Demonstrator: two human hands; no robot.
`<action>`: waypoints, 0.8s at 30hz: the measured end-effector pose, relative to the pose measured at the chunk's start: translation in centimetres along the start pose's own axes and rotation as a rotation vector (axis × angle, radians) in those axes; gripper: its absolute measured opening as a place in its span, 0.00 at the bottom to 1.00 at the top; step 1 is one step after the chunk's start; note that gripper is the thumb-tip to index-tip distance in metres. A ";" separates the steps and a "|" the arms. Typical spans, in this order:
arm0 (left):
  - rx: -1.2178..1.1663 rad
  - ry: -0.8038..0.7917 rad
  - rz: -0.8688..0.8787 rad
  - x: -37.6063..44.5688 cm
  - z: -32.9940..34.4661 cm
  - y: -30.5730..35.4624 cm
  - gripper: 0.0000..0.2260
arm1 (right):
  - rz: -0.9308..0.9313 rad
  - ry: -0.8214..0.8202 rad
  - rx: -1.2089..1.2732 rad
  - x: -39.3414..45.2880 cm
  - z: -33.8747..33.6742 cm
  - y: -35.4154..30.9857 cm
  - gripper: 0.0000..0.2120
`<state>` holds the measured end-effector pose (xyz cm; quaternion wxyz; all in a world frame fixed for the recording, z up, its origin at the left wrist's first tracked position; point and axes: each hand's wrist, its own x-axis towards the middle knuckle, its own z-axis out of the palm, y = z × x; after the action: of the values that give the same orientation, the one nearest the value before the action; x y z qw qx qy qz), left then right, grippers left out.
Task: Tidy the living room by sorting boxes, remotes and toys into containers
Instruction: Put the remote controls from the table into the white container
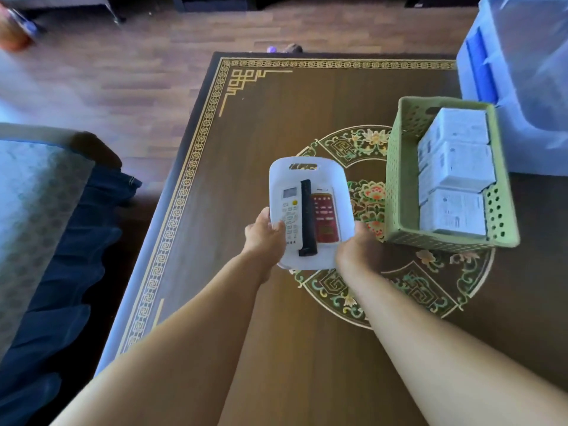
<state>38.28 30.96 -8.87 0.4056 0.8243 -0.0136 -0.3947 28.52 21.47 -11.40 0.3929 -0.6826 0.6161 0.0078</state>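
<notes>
A small white basket (278, 173) is held over the middle of the dark ornate table (246, 133). My left hand (265, 233) grips its near left rim and my right hand (358, 249) grips its near right rim. Inside lie three remotes side by side: a white one (289, 210), a slim black one (307, 216) and a red one (325, 218). To the right, a green perforated basket (399, 167) stands on the table with three white boxes (458, 170) stacked in a row.
A large pale blue plastic bin (522, 72) stands at the table's far right corner. A sofa with a patterned cushion (33, 216) and dark blue cloth (67, 272) lies to the left. Wooden floor (123, 72) beyond the table.
</notes>
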 end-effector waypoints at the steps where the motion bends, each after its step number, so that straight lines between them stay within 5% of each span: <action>1: 0.019 -0.006 0.001 0.5 0.5 0.5 0.19 | -0.001 0.014 0.002 0.8 -0.4 -0.3 0.14; 10: 0.199 0.051 0.008 3.3 4.9 2.8 0.36 | 0.032 0.032 0.157 6.0 -1.0 0.8 0.16; 13: 0.232 0.084 0.007 3.5 5.4 2.6 0.35 | 0.079 -0.055 0.231 5.7 -1.3 0.8 0.11; 17: 0.347 0.162 0.074 2.0 6.6 4.1 0.31 | 0.038 -0.092 0.194 4.4 -2.3 -0.1 0.27; 24: 0.235 0.143 0.236 -2.9 8.7 8.9 0.23 | -0.267 0.000 0.192 1.6 -5.8 -2.0 0.26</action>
<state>33.17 20.24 -4.05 0.3499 0.8847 -0.1272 -0.2804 27.81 16.81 -7.11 0.4538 -0.7176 0.5181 -0.1033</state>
